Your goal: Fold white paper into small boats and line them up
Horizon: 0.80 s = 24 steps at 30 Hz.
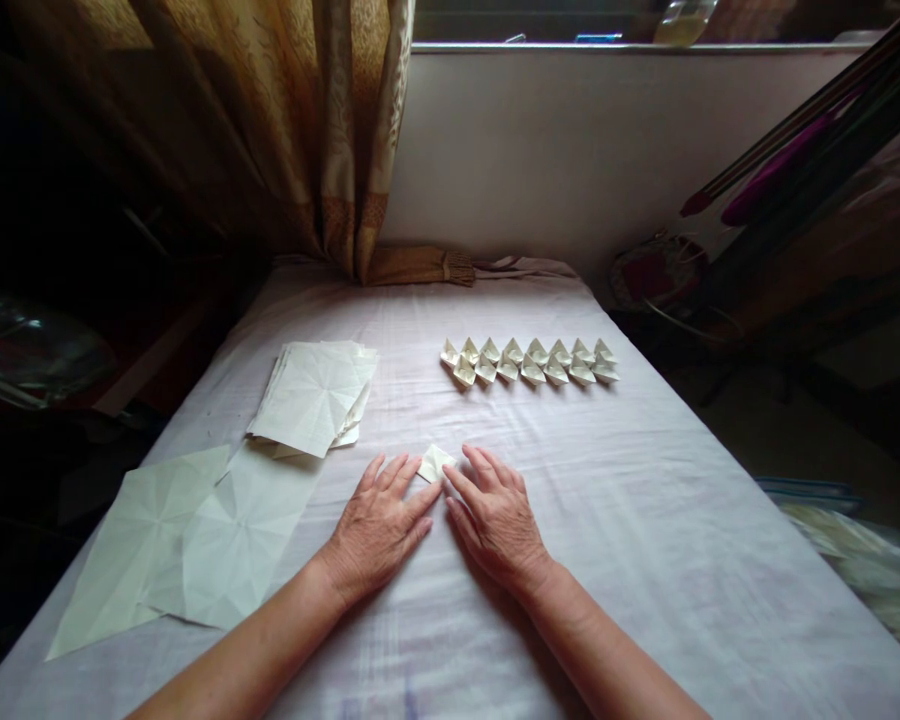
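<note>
Folded paper piece [435, 462] sits flat on the cloth [645, 520] at your fingertips, left hand [379, 525] and right hand [495, 515] open, flat, gripping nothing.

There is one small folded piece [435, 462] alone, and two rows [529, 362] of such pieces, about fifteen together; the exact number is hard to see. One stack [315, 395] of sheets, plus two open sheets [142, 540].

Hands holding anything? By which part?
Nothing gripped: left hand and right hand lie flat on the cloth, fingertips at the near edge of the small folded paper.
</note>
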Tool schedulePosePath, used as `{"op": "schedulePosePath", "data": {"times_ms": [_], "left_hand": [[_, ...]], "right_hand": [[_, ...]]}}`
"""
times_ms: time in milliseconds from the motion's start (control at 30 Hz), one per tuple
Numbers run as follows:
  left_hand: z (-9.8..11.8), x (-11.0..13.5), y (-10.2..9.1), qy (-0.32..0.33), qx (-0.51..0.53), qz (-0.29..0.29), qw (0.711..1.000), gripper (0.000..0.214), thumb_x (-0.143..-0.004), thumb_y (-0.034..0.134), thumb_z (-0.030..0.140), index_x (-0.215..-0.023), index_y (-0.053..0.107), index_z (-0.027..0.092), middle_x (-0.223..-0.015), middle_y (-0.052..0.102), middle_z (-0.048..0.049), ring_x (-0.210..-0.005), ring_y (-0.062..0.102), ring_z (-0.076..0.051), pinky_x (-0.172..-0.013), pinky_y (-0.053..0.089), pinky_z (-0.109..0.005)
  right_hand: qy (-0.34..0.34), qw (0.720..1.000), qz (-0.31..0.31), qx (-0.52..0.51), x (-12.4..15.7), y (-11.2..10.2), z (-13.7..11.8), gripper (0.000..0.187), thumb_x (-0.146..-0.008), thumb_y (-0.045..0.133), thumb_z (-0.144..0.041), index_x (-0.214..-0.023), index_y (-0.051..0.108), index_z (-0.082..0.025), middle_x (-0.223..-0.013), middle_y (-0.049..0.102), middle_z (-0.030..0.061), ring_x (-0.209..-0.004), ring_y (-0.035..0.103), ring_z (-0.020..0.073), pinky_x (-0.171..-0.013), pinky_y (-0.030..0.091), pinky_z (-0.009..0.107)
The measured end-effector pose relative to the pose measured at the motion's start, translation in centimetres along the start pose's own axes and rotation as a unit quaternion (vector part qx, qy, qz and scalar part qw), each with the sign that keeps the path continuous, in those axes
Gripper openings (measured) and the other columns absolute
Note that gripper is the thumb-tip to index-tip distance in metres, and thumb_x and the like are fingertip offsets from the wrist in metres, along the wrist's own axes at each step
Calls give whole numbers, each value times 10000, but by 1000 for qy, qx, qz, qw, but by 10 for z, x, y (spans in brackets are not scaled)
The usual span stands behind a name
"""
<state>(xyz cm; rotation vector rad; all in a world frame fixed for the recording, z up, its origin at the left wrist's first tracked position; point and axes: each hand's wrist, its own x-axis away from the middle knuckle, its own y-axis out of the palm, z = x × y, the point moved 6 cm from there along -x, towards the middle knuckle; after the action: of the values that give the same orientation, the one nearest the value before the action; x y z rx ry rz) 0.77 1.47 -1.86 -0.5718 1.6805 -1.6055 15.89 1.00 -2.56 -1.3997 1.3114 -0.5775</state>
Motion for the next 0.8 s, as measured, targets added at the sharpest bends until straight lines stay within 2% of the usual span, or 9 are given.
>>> {"op": "schedulePosePath", "data": {"times_ms": [133, 333, 567, 700, 800], "left_hand": [[4, -1, 1, 0, 17, 18, 1000, 407, -943, 503, 411, -1324, 558, 281, -1416, 527, -81, -1333, 429, -275, -1147, 225, -497], [2, -4, 0, 22, 16, -14, 1000, 393, -953, 485, 388, -1326, 550, 283, -1385, 567, -49, -1303, 454, -276, -1124, 246, -503], [3, -6, 4, 7, 57, -14, 998, 374, -941, 507, 421, -1283, 570, 283, -1427, 532, -49, -1358, 409, -267, -1155, 195, -506], [1, -16, 3, 29, 78, -39, 996, 321, -902, 565, 423, -1159, 614, 236, -1436, 521, -75, -1386, 385, -266, -1163, 197, -495], [-2, -21, 2, 41, 82, -63, 994, 291, -887, 578, 404, -1098, 620, 209, -1441, 508, -119, -1389, 385, -272, -1157, 219, -502]], "right_hand": [[-22, 999, -46, 4, 3, 6, 0, 389, -931, 532, -367, -1311, 590, -306, -1475, 432, 144, -1350, 372, 316, -1035, 323, 468], [-2, 997, -79, 24, -4, 8, 5, 408, -945, 506, -432, -1343, 554, -355, -1494, 421, 133, -1378, 358, 314, -1049, 300, 477], [39, 995, -74, 59, -10, 9, 8, 459, -942, 507, -462, -1373, 535, -307, -1489, 429, 156, -1376, 367, 330, -1054, 301, 484], [39, 995, -69, 61, -10, 13, 10, 491, -937, 509, -480, -1391, 515, -293, -1504, 409, 150, -1391, 345, 333, -1067, 292, 487], [41, 995, -67, 67, -8, 14, 12, 525, -938, 510, -466, -1406, 502, -229, -1505, 400, 173, -1396, 333, 330, -1082, 276, 486]]}}
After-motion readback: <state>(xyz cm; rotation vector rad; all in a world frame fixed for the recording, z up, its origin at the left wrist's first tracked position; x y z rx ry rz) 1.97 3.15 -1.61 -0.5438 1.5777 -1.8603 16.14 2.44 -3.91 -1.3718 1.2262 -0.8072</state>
